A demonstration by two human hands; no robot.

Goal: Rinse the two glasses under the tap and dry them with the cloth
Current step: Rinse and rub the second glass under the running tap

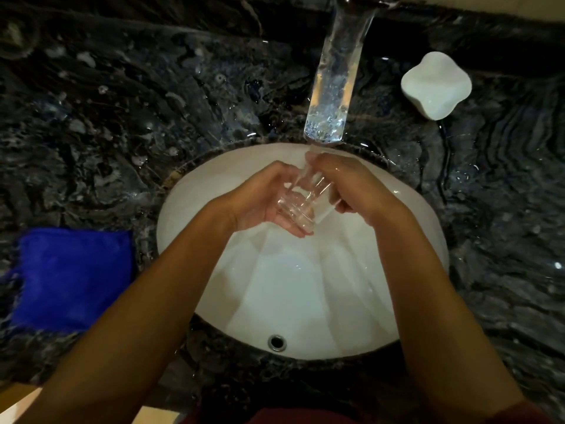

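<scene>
Both hands were over the white basin [351, 289], holding one clear glass [301, 198] right under the tap [331, 87], with water running down onto it. The left hand [266, 200] cupped the glass from below, its fingers curled round the lower part. The right hand [348, 185] closed on it from the other side, fingers and thumb wrapped about the upper part near the stream. The glass lay tilted between them; I could not make out whether its mouth faced the water.

The blue cloth [72, 280] lay folded on the dark marble worktop [122, 117], off to the left of the basin and well apart from the hands, and nobody was touching it. I could see only the one glass; where the second stood I could not tell. A small white dish [435, 84] sat on the worktop to the right of the tap.

As I judged it, the work was at an early stage: a glass was being rinsed, and no drying was under way. The other glass, whatever its state, and the wiping with the cloth looked to be left.
</scene>
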